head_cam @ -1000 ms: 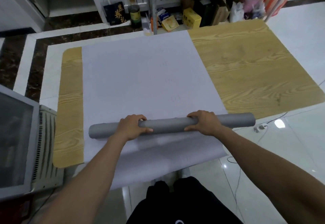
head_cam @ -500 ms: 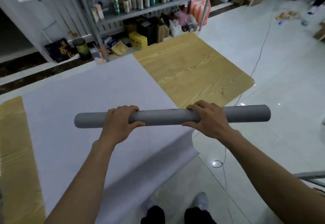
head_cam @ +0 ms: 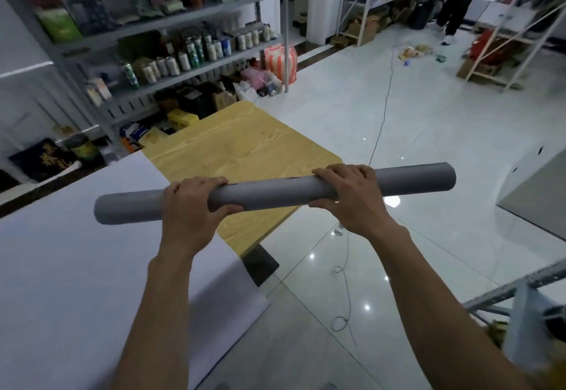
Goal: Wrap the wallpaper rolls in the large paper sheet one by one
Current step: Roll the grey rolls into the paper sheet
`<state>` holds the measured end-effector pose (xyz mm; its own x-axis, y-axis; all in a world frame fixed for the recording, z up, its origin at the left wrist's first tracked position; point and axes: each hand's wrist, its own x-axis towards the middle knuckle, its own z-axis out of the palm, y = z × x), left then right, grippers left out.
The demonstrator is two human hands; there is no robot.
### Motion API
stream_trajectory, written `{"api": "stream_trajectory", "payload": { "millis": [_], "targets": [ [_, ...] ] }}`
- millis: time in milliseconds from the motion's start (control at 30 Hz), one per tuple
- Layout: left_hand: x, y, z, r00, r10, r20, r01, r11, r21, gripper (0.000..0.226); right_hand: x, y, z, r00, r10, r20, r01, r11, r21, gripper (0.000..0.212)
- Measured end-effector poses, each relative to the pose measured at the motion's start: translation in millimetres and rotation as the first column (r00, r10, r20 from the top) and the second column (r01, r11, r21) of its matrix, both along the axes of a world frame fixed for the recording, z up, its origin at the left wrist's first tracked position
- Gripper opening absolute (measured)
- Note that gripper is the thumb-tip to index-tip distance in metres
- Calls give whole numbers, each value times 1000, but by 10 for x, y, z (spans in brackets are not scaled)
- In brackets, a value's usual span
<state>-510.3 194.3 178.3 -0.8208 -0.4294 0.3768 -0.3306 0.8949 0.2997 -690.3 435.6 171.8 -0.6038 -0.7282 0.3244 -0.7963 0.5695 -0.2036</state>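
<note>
I hold a long grey wallpaper roll point(head_cam: 275, 195) level in the air with both hands. My left hand point(head_cam: 191, 209) grips it left of the middle and my right hand point(head_cam: 352, 196) grips it right of the middle. The roll hangs above the right corner of the wooden table point(head_cam: 232, 151) and partly over the floor. The large pale paper sheet point(head_cam: 76, 252) lies flat over the left part of the table, with its near edge hanging over the table's side.
Metal shelves point(head_cam: 171, 53) with cans and boxes stand behind the table. A cable point(head_cam: 382, 114) runs across the glossy white floor on the right. A person's legs point(head_cam: 456, 1) are at the far right. A metal rack point(head_cam: 505, 294) juts in at the lower right.
The roll has been lifted off the paper sheet and carried right and up. My view has swung to the right, away from the table and towards the open floor.
</note>
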Motion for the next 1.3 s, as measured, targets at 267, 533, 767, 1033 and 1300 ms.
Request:
{"api": "stream_trajectory", "payload": {
  "millis": [267,533,767,1033,1300],
  "targets": [
    [-887,496,-38,994,-99,43,99,995,18,55,-687,623,-108,983,-92,162,89,996,25,49],
    [-2144,319,-112,981,-189,35,189,982,12,53,-1678,590,-153,971,-195,142,195,981,11,46],
    [-3239,131,-41,960,-277,30,277,961,-6,53,-2525,523,-55,947,-284,147,285,958,15,47],
    [-4281,191,27,947,-320,6,320,947,-7,53,-3467,610,-18,928,-321,186,327,945,3,49],
    [-5474,303,-54,972,-235,19,235,972,4,55,-4857,654,-62,952,-231,202,234,972,6,48]
  ]
}}
